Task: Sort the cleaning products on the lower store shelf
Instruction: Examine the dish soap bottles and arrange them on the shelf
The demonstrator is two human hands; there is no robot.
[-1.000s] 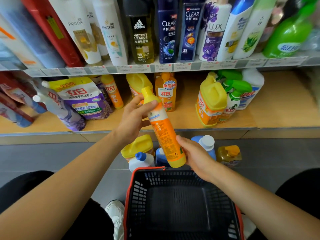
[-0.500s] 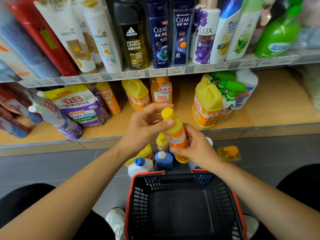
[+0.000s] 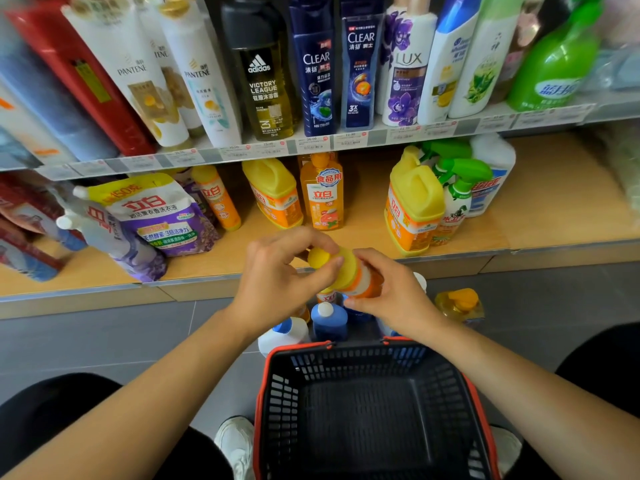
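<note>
Centre frame, both hands are on the orange bottle [image 3: 362, 284]: the left hand [image 3: 280, 278] curls thumb and fingers over its yellow cap [image 3: 320, 258], while the right hand [image 3: 391, 296] wraps the body from the side, steadying it, I'd say, for a check before shelving. It hangs just in front of the lower shelf [image 3: 554, 216] edge, above the loose bottles [image 3: 329, 320] on the floor [image 3: 104, 341].

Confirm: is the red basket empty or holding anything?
Empty. The basket shows only its bare black mesh floor and walls; the blue bottle and others stand on the tiles beyond its far rim.
</note>
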